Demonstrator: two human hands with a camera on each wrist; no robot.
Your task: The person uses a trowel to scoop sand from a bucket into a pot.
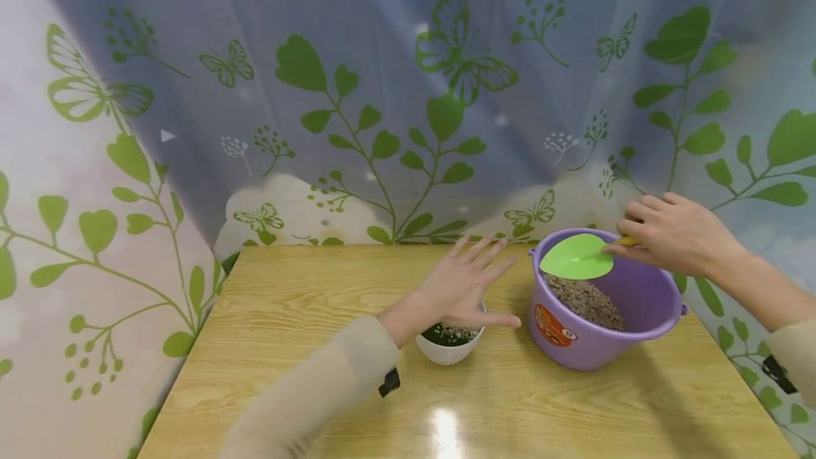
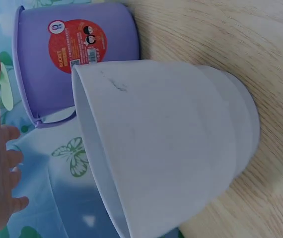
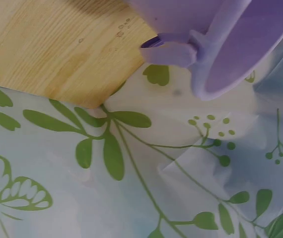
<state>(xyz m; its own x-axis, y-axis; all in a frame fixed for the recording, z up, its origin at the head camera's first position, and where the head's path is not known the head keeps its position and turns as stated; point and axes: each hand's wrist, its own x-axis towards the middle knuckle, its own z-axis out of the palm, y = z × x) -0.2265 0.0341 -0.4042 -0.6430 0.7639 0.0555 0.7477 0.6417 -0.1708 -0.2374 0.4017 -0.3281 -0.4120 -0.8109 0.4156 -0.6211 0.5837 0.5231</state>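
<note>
Visibly curled, the fingers (image 1: 637, 212) of the person's right hand (image 1: 678, 236) grip the short yellow handle (image 1: 627, 240) of a small scoop with a rounded, bright green blade (image 1: 576, 258). The blade extends leftward from those fingers, over the far-left part of the mouth of a round, purple plastic bucket (image 1: 599, 347); whether it touches the bucket's rim cannot be told.

Below the blade, well under the fingers, loose grey-brown grains (image 1: 585, 302) lie inside the bucket, heaped toward its left side. A round red-orange sticker (image 2: 78, 47) marks the bucket's outer wall. The right wrist view shows part of the bucket's rim and a side lug, near a corner of the table.

The person's left hand (image 1: 462, 289) is released, its fingers straight and spread, holding nothing. It hovers by the mouth of a white, rounded, smooth pot (image 1: 446, 355); in the left wrist view the fingers are apart from the pot's rim. Inside the pot, pale grains lie against a dark green area (image 1: 440, 335).

Pot and bucket stand upright and apart on a light, wood-grained table (image 1: 287, 303), the pot left of the bucket. Behind hangs a blue-and-white curtain (image 1: 357, 197) printed with green leaves and butterflies.
</note>
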